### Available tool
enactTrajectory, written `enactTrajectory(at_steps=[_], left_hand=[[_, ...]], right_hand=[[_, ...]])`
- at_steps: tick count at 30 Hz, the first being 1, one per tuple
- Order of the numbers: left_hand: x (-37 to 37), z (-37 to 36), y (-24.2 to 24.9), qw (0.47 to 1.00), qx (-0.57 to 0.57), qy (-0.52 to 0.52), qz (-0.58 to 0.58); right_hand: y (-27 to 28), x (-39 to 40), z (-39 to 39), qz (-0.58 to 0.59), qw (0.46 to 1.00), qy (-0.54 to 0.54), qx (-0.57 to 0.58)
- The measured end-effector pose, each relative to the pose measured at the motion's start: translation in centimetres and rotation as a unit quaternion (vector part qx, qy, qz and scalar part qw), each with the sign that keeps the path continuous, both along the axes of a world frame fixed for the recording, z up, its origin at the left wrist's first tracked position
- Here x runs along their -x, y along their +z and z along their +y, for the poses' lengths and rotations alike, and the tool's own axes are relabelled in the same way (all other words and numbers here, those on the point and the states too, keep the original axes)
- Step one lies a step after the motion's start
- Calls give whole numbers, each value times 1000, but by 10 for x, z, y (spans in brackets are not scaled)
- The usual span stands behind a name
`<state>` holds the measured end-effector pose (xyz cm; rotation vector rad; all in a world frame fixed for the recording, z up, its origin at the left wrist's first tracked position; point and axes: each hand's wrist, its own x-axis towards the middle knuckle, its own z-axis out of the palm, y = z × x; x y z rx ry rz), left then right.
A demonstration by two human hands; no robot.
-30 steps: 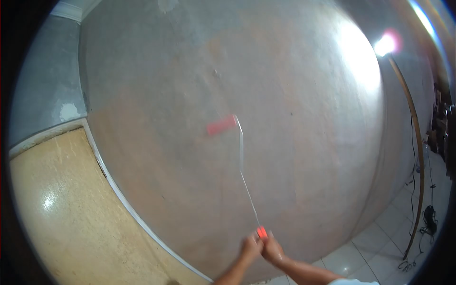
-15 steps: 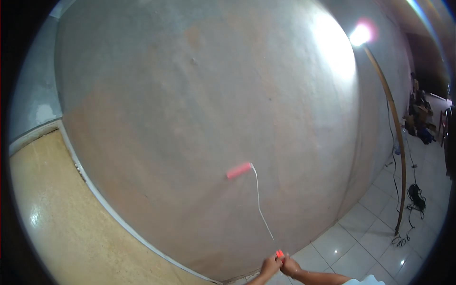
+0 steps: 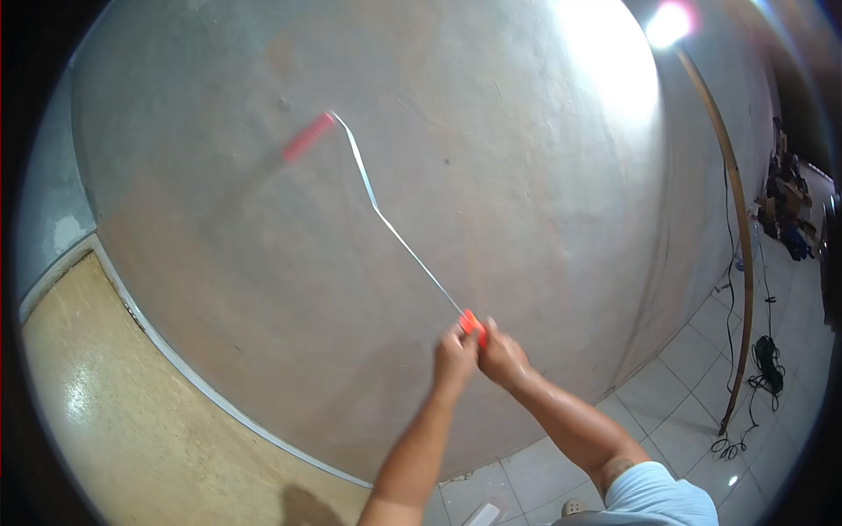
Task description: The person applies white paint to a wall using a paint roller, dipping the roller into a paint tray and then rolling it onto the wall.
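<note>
My left hand (image 3: 455,359) and my right hand (image 3: 503,355) are both closed around the orange handle of a paint roller (image 3: 473,326), side by side. From the handle a thin white rod runs up and to the left to a pink roller sleeve (image 3: 309,137), blurred by motion. The sleeve is over the upper left part of a grey wall (image 3: 368,289) with faint orange-brown patches, its shadow falling just below it. Both forearms reach up from the bottom of the view.
A lit lamp (image 3: 669,24) tops a bent wooden pole (image 3: 735,184) at the right. Black cable (image 3: 767,366) lies coiled on the white tiled floor (image 3: 680,373). A yellowish door-like panel (image 3: 158,394) with a pale frame fills the lower left. Piled items (image 3: 787,206) stand far right.
The roller has swept up and to the left across the wall. Both hands have risen with the handle still gripped, and more of both arms shows. The view has shifted slightly.
</note>
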<state>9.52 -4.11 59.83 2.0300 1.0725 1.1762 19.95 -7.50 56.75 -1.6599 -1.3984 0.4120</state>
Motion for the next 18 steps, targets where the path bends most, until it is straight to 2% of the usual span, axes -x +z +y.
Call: enactTrajectory(at_steps=[1,3,4,5,7,8,9,10,11,13,15,16,18], left_hand=[[-8,-14,-57,1000,-10,-17,0],[-15,-69,-169,987,130,-5,97],[-15,-94,-237,972,203,-33,116],[-8,-121,-296,960,237,-74,128],[-5,-154,-325,949,215,-28,229],[-4,-145,-323,943,286,-27,168],[-5,-132,-283,957,249,2,145],[-11,-112,-221,968,218,35,124],[-8,-80,-190,984,148,52,83],[-9,-31,-90,993,69,97,16],[-5,-8,-3,994,21,107,27],[-4,-3,14,993,-13,114,37],[5,-6,-19,993,37,110,36]], right_hand=[[-53,-10,-20,3,999,1,42],[-184,-21,-76,18,992,6,122],[-291,-21,-101,25,988,14,149],[-297,-19,-148,29,957,37,286],[-314,-14,-180,24,945,20,325],[-303,-22,-161,43,962,40,266],[-282,-18,-147,68,971,66,219],[-251,-16,-116,52,979,62,186],[-202,-16,-77,54,984,74,151],[-94,-9,-18,77,993,83,45],[-10,-4,9,82,992,100,-4],[5,-2,15,94,990,104,-21],[-27,7,11,84,992,94,8]])
